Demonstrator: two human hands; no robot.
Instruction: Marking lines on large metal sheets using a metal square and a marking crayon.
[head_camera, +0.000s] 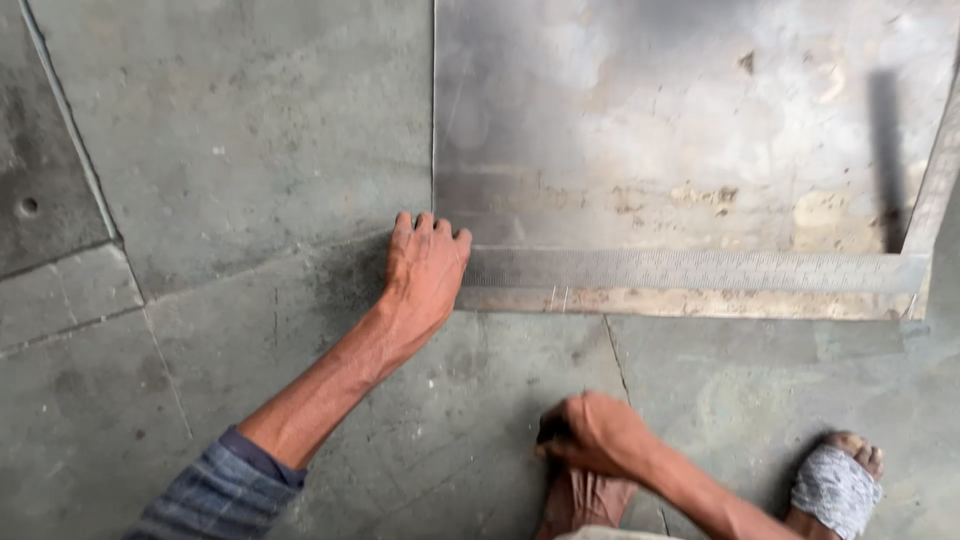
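A large metal sheet lies flat on the concrete floor. Across its near edge rests a long steel ruler, running left to right. My left hand presses down on the ruler's left end at the sheet's left corner, fingers curled over it. My right hand is lower, near my knee, closed around a small dark object that I cannot make out.
A second metal strip runs along the sheet's right edge, meeting the ruler at a corner. My foot in a grey patterned sandal stands at the lower right. Joints and cracks cross the floor slabs.
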